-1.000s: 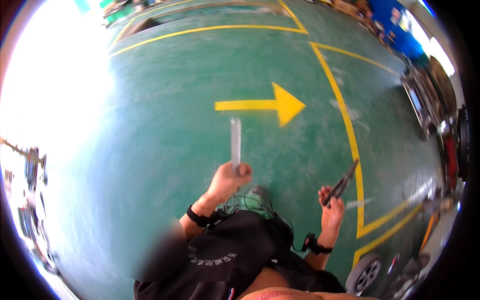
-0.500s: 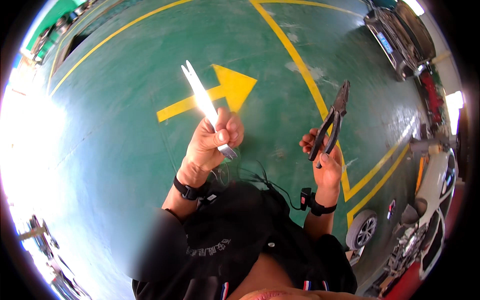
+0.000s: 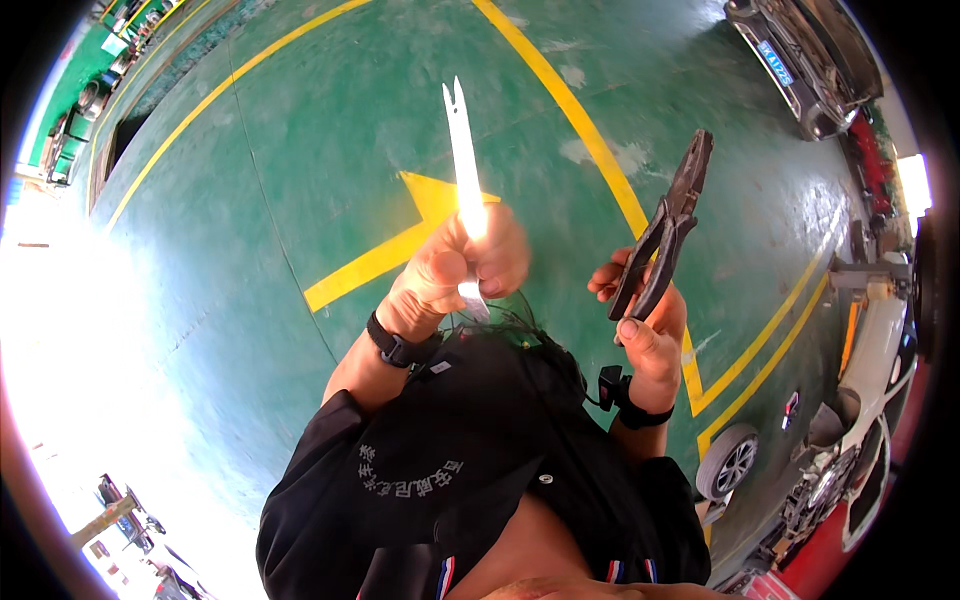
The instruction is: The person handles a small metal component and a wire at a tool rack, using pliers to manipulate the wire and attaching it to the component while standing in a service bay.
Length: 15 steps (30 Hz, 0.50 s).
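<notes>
My left hand (image 3: 455,265) is closed round a shiny flat metal pry tool (image 3: 464,150) with a narrow forked tip. The tool points up and away from me, light glares off its middle, and its short bent end shows below the fist. In my right hand (image 3: 652,340) is a pair of dark, worn pliers (image 3: 672,225), held by the handles with the jaws pointing up. The pliers' jaws look closed and their handles stand slightly apart. Both tools are in the air above the floor, apart from each other.
Yellow lines and a yellow arrow (image 3: 370,265) mark the green floor (image 3: 330,130). A dark car (image 3: 800,70) stands at the far right. Nearer on the right are a loose wheel (image 3: 727,462) and a pale, partly dismantled car (image 3: 875,385). Strong light washes out the left side.
My left hand has moved to the right with the pry tool, which now stands more upright. The pliers are slightly higher and tilt a little more to the right. The view has shifted somewhat.
</notes>
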Available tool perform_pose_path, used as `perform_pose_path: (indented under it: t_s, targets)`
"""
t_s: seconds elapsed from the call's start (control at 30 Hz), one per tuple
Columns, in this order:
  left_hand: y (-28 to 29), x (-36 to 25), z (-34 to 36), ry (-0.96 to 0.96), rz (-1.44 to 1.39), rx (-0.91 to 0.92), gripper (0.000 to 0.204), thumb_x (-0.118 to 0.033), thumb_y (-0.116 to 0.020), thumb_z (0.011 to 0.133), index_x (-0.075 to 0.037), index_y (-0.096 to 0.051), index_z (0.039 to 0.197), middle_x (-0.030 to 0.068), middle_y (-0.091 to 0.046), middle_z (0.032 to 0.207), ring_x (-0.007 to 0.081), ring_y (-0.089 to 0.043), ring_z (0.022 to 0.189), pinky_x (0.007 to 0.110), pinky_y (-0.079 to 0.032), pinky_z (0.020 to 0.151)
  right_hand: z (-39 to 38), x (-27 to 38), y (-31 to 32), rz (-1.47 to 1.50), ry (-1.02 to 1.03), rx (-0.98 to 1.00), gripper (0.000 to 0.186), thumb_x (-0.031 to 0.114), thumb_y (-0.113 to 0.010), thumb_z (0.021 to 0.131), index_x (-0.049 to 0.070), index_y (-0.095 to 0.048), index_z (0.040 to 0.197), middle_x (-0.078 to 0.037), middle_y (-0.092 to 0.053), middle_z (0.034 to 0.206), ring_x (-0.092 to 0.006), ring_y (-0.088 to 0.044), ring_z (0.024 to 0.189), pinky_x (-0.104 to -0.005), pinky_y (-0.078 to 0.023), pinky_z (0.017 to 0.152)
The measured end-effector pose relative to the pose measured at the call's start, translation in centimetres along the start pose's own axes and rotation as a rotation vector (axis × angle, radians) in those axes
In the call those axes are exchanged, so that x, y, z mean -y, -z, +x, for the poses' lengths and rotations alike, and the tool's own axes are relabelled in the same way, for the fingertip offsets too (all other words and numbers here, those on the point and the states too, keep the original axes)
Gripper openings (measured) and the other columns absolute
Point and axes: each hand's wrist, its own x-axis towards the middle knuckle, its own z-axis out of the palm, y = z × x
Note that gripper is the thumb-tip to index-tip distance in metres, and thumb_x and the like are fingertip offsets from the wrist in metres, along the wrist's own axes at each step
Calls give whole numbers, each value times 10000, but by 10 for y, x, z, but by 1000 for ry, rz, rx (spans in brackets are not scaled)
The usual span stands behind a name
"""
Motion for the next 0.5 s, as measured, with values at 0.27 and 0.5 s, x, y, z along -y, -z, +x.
perform_pose_path:
  t_s: [0.27, 0.5]
  targets:
    - [69, -60, 137, -53, 76, -47, 564, -511, -898, 663, -187, -443, 740, -61, -531, 731, 86, -539, 671, 228, -403, 575, 188, 18, 40, -13, -11, 117, 888, 414, -850, 719, -107, -497, 1345, -191, -659, 1153, -224, -604, 1053, -351, -447, 937]
    - [121, -112, 242, -129, 34, -3, 574, -522, -894, 660, -194, -429, 733, -68, -542, 732, 84, -554, 680, 218, -409, 573, 335, 43, 67, -4, -10, 160, 887, 421, -846, 728, -108, -499, 1350, -196, -655, 1158, -217, -598, 1039, -347, -452, 925]
